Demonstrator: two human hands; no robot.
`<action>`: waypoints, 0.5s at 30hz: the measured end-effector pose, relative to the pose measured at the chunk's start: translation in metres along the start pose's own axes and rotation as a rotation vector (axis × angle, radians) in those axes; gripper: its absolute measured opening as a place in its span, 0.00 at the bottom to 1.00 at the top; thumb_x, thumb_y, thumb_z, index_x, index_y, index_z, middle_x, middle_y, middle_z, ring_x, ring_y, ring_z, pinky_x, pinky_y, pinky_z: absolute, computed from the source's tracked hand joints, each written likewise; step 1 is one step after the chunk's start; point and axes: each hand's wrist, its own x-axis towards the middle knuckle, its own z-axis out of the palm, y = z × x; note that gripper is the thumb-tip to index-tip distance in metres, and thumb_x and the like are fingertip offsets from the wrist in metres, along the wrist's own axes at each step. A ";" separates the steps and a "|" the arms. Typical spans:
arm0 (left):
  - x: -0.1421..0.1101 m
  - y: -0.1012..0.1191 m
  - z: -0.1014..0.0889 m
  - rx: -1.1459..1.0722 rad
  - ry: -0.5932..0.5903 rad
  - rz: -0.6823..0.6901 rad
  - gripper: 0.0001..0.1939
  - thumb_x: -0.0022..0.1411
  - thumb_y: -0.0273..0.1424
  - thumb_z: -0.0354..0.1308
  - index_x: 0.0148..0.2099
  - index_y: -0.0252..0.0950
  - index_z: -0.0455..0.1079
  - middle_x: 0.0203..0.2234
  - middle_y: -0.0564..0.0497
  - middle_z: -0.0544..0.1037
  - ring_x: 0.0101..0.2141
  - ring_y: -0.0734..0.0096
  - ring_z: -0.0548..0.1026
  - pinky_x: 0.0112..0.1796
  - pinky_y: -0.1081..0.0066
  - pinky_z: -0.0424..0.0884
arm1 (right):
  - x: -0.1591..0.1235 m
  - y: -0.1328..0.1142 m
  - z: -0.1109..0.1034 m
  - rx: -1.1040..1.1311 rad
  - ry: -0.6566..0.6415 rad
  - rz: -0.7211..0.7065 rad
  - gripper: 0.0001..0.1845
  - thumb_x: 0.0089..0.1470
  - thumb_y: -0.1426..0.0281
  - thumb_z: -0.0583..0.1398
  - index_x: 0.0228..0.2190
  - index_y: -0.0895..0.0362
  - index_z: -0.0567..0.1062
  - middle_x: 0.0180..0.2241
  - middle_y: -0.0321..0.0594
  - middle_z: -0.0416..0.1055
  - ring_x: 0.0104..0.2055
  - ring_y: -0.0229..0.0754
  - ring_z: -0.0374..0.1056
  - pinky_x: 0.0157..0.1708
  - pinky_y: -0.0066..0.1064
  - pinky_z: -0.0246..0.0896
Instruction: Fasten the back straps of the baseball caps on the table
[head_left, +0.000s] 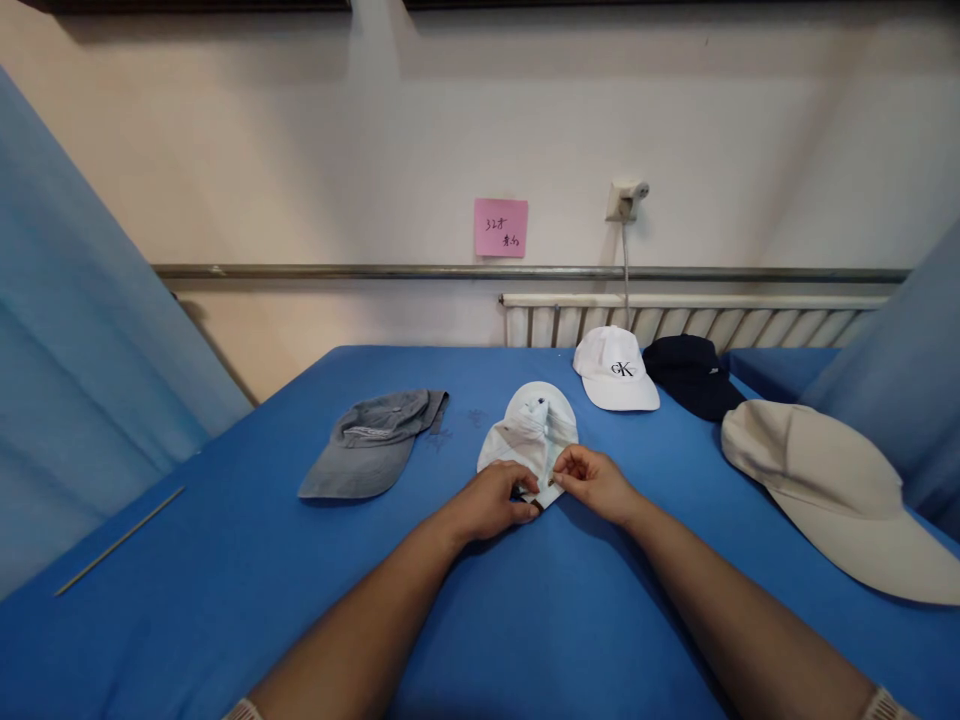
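Note:
A pale, whitish baseball cap [525, 435] lies in the middle of the blue-covered table, its brim toward the wall and its back strap toward me. My left hand [499, 500] grips the near left edge of the cap, thumb and fingers closing around the strap, where a small dark brown piece shows. With thumb and fingers pinched, my right hand [592, 482] holds the near right edge by the strap. The fingers partly cover the strap, so its fastening cannot be made out.
Left of my hands rests a grey cap [371, 445], with a thin stick [120, 541] farther left. To the right are a white cap [616, 368], a dark navy cap [694, 375] and a large beige cap [832, 485]. A radiator [690, 318] stands behind the blue table [247, 560].

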 end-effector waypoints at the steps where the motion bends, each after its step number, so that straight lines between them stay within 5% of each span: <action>1: -0.001 0.000 -0.001 0.011 0.000 0.010 0.14 0.51 0.33 0.62 0.43 0.38 0.74 0.38 0.50 0.78 0.40 0.64 0.73 0.42 0.70 0.65 | 0.000 -0.001 0.000 -0.019 0.018 -0.008 0.10 0.47 0.63 0.64 0.28 0.55 0.70 0.24 0.32 0.68 0.26 0.36 0.62 0.28 0.29 0.59; 5: 0.000 0.001 -0.003 0.045 -0.014 0.011 0.06 0.55 0.33 0.59 0.34 0.36 0.73 0.32 0.51 0.78 0.36 0.67 0.72 0.39 0.72 0.64 | -0.003 -0.010 -0.001 -0.158 0.065 0.093 0.14 0.51 0.59 0.61 0.22 0.55 0.69 0.19 0.32 0.67 0.19 0.34 0.61 0.21 0.28 0.55; 8: 0.001 0.000 -0.001 0.025 -0.013 0.012 0.05 0.55 0.32 0.58 0.31 0.36 0.72 0.32 0.51 0.78 0.37 0.67 0.72 0.40 0.71 0.64 | -0.009 -0.021 -0.001 -0.174 -0.091 0.334 0.21 0.55 0.55 0.56 0.19 0.56 0.69 0.16 0.36 0.69 0.14 0.34 0.60 0.14 0.27 0.50; 11: 0.002 -0.002 -0.001 -0.016 -0.004 -0.003 0.06 0.54 0.32 0.58 0.30 0.35 0.72 0.35 0.50 0.78 0.40 0.65 0.73 0.42 0.71 0.64 | -0.014 -0.031 -0.001 -0.061 -0.249 0.527 0.21 0.56 0.55 0.55 0.23 0.59 0.72 0.18 0.40 0.72 0.14 0.35 0.64 0.12 0.25 0.52; 15: 0.003 -0.006 -0.003 -0.174 -0.015 -0.064 0.08 0.53 0.34 0.58 0.29 0.34 0.71 0.42 0.47 0.78 0.39 0.66 0.74 0.41 0.71 0.65 | -0.021 -0.044 0.005 0.188 -0.159 0.602 0.13 0.55 0.61 0.60 0.33 0.59 0.70 0.25 0.42 0.77 0.21 0.38 0.72 0.16 0.24 0.59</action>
